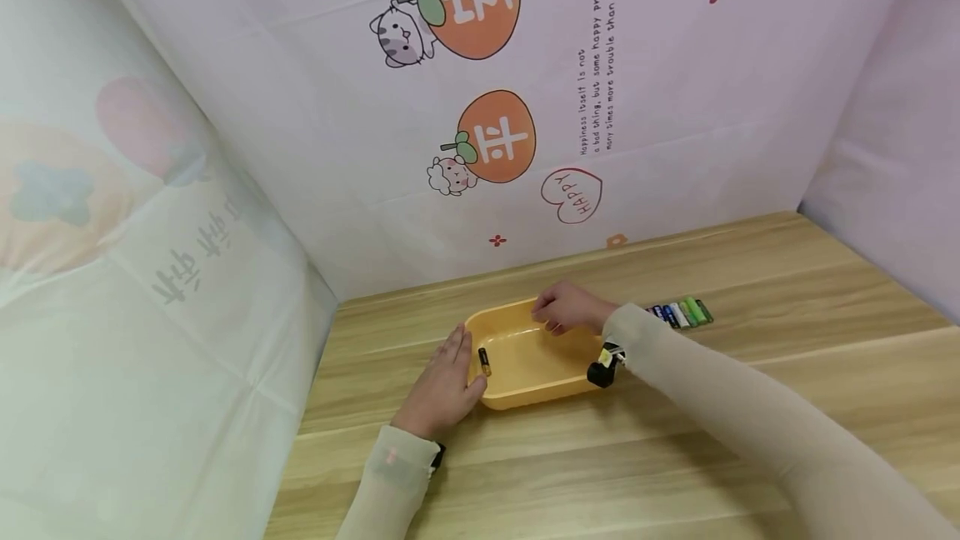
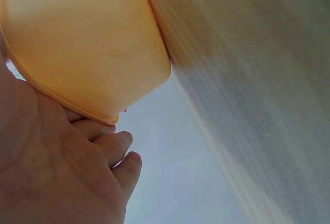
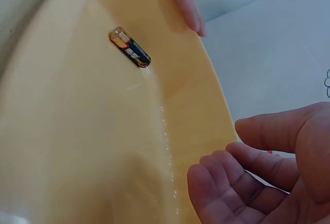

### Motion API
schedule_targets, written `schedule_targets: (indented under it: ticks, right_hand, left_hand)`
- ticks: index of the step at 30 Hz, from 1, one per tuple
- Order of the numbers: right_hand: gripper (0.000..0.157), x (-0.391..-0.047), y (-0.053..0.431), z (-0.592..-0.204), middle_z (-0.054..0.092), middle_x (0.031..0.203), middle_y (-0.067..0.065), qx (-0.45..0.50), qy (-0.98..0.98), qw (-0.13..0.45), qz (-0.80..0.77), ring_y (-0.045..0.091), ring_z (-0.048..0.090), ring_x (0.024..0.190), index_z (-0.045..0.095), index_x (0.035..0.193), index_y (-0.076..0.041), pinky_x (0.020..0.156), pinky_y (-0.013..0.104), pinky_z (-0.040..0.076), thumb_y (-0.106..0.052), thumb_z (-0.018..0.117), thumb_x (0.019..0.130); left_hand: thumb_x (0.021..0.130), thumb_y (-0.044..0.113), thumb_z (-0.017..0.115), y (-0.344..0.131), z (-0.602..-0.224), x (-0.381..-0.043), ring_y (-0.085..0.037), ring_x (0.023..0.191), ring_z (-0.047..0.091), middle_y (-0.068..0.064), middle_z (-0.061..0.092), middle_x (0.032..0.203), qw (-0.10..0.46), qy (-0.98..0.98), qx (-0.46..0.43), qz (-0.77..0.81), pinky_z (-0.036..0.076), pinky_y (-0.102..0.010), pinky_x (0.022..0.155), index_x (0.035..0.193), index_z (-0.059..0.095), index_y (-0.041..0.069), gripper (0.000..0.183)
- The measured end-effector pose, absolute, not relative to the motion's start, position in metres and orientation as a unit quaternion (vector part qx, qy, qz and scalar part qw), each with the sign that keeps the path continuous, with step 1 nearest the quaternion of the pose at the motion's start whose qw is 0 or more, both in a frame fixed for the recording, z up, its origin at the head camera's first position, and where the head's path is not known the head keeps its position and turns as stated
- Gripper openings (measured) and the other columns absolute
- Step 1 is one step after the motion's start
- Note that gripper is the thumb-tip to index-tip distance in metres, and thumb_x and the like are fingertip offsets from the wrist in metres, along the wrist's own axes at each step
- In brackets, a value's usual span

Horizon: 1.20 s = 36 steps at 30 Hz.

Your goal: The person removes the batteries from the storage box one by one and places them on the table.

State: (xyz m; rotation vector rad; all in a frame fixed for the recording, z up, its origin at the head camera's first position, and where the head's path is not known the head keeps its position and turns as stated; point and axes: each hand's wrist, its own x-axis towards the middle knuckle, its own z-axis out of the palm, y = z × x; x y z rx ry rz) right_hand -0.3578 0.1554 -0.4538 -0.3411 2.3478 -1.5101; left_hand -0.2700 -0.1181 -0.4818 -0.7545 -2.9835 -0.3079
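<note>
A yellow plastic tray (image 1: 528,397) sits on the wooden table, with one black and copper battery (image 1: 484,362) lying inside near its left end. My left hand (image 1: 442,386) rests against that end, fingers fairly straight along the rim; in the left wrist view its fingers touch the rim from outside. Over the tray's far right side is my right hand (image 1: 567,307), its fingers loosely bent. The right wrist view shows a gap between the thumb (image 3: 268,131) and fingers, with no object visible between them. There the battery (image 3: 130,47) lies well apart from this hand.
Several batteries (image 1: 692,312) in blue, white and green lie in a row right of the tray, partly hidden by the right sleeve. A printed cloth (image 1: 420,248) hangs behind the wooden table (image 1: 525,473), with more cloth on both sides.
</note>
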Motion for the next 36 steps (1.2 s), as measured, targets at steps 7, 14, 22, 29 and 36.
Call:
schedule_targets:
  ticks: [7, 14, 22, 29, 36]
  right_hand:
    - [0.019, -0.355, 0.14, -0.46, 0.066, 0.098, 0.021, -0.135, 0.82, 0.176, -0.528, 0.032, 0.064, 0.081, 0.066, 0.104, 0.008, 0.07, 0.04, 0.057, -0.006, 0.062, 0.092]
    - [0.016, -0.352, 0.122, -0.463, 0.067, 0.095, 0.019, -0.134, 0.828, 0.179, -0.514, 0.028, 0.065, 0.077, 0.068, 0.101, 0.004, 0.067, 0.038, 0.058, -0.007, 0.064, 0.091]
    - [0.016, -0.348, 0.106, -0.466, 0.067, 0.091, 0.018, -0.134, 0.831, 0.176, -0.511, 0.029, 0.066, 0.076, 0.069, 0.101, 0.004, 0.065, 0.038, 0.058, -0.007, 0.065, 0.091]
    - [0.018, -0.347, 0.094, -0.469, 0.068, 0.091, 0.018, -0.139, 0.828, 0.177, -0.514, 0.03, 0.067, 0.076, 0.069, 0.102, 0.005, 0.065, 0.038, 0.058, -0.007, 0.065, 0.09]
    - [0.01, -0.346, 0.083, -0.473, 0.068, 0.087, 0.016, -0.133, 0.832, 0.169, -0.511, 0.029, 0.067, 0.074, 0.07, 0.095, 0.001, 0.063, 0.037, 0.058, -0.006, 0.066, 0.089]
  left_hand:
    - [0.101, 0.039, 0.042, -0.118, -0.482, -0.271, -0.02, 0.147, 0.006, -0.013, 0.006, 0.162, 0.025, -0.965, -0.24, -0.103, 0.013, -0.038, 0.116, 0.154, 0.018, -0.001, 0.071]
    - [0.1, 0.039, 0.043, -0.119, -0.482, -0.271, -0.021, 0.147, 0.008, -0.013, 0.008, 0.162, 0.034, -0.964, -0.243, -0.102, 0.016, -0.039, 0.116, 0.153, 0.02, -0.002, 0.071]
    - [0.1, 0.04, 0.041, -0.119, -0.482, -0.272, -0.021, 0.147, 0.006, -0.014, 0.008, 0.162, 0.034, -0.963, -0.247, -0.098, 0.016, -0.04, 0.116, 0.153, 0.019, -0.003, 0.071]
    - [0.101, 0.04, 0.041, -0.119, -0.482, -0.273, -0.019, 0.147, 0.005, -0.014, 0.007, 0.162, 0.03, -0.964, -0.247, -0.093, 0.015, -0.039, 0.116, 0.153, 0.018, -0.002, 0.071]
    - [0.101, 0.039, 0.041, -0.119, -0.482, -0.272, -0.019, 0.147, 0.005, -0.013, 0.006, 0.162, 0.028, -0.964, -0.248, -0.094, 0.015, -0.039, 0.116, 0.153, 0.018, -0.002, 0.071]
